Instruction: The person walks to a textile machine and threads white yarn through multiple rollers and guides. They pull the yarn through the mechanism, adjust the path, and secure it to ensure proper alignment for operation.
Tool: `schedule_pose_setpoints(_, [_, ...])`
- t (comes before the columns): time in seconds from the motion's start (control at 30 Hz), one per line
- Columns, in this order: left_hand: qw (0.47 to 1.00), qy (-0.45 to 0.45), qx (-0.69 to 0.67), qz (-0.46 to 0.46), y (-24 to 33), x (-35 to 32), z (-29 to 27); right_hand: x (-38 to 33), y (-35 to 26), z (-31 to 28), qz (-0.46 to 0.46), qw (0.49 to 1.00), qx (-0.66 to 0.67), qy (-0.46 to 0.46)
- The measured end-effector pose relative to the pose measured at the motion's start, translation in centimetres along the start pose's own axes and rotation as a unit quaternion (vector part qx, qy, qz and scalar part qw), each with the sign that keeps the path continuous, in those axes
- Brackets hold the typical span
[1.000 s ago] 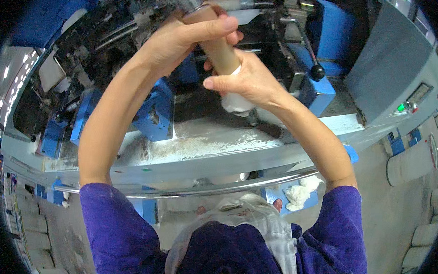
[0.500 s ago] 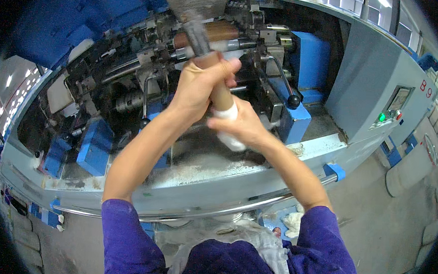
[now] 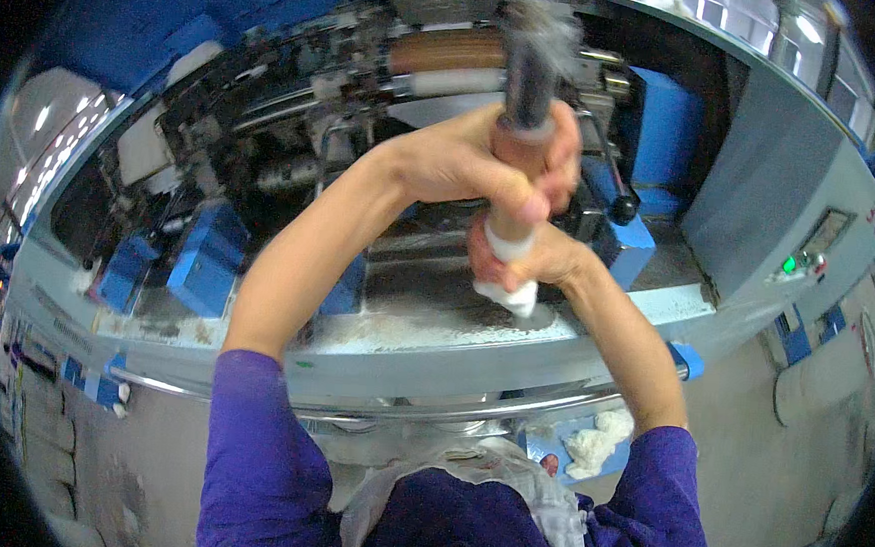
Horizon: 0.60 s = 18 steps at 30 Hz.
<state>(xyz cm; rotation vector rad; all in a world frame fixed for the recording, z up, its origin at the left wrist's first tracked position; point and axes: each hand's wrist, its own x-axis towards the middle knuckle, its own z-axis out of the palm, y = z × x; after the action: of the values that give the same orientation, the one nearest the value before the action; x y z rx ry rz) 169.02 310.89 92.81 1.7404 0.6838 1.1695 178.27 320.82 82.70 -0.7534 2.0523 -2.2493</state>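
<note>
Standing beside the person, I see both bare hands raised over a big grey-and-blue spinning machine (image 3: pixel 763 193). The left hand (image 3: pixel 484 161) is wrapped tight in a closed grip round the upper part of a long tan cylindrical tube (image 3: pixel 514 203), which stands roughly upright with a dark, blurred section above the fist; that top is smeared in the view, so it may be fibre wound on it, I cannot say. The right hand (image 3: pixel 533 264) is closed just beneath, its grip on the tube's white lower end, and the two hands touch one another.

Below them runs the machine's flat grey metal ledge (image 3: pixel 404 322), dusted with pale lint and fluff along its length. A shiny steel rail (image 3: pixel 550 406) curves along its front edge. Blue metal housings (image 3: pixel 203 259) sit along the ledge to the left, and behind the hands lie pale horizontal rollers (image 3: pixel 450 69) amid dark mechanism. To the right, a grey control panel with a green lamp (image 3: pixel 789 263) is set in the machine's sloping side. Near the floor lies a wad of white fluff on a blue tray (image 3: pixel 592 443). The grey concrete floor (image 3: pixel 746 473) spreads beyond.
</note>
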Motion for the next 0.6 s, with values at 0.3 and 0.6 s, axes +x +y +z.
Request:
schedule_pose_setpoints(0.3, [0.874, 0.461, 0.128, 0.082, -1.4, -0.3, 2.9, 1.0, 1.7, 2.6, -0.097, 0.901, -0.200, 0.373])
schedule_pose_setpoints(0.6, [0.948, 0.309, 0.076, 0.007, -0.7, -2.6, 0.0, 1.0, 1.7, 0.5, 0.055, 0.981, -0.082, 0.169])
